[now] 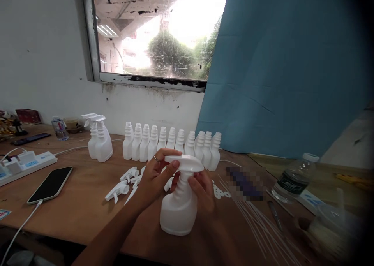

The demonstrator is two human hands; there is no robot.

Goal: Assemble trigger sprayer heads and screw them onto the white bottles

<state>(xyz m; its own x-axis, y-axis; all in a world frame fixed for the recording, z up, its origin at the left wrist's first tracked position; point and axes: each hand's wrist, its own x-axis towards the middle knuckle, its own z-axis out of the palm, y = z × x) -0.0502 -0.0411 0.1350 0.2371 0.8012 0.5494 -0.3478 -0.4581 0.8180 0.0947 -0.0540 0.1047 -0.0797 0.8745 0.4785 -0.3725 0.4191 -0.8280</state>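
A white spray bottle (179, 213) with its trigger head (187, 163) on top is between my two hands near the table's front edge. The fingers of my left hand (159, 176) close around the nozzle end of the head, thumb on its near side. My right hand (204, 186) wraps the bottle's ribbed neck just below the head, its thumb in front. Loose white trigger heads (118, 191) lie to the left of my left hand. Small white rings (220, 192) lie just right of my right hand. Part of the trigger is hidden by my fingers.
Open white bottles (144, 143) stand in a row at the back. Two bottles with heads (101, 141) stand at the left. A phone (51, 185) on a cable, a power strip (29, 164), thin tubes (257, 223) and a water bottle (295, 178) lie or stand around.
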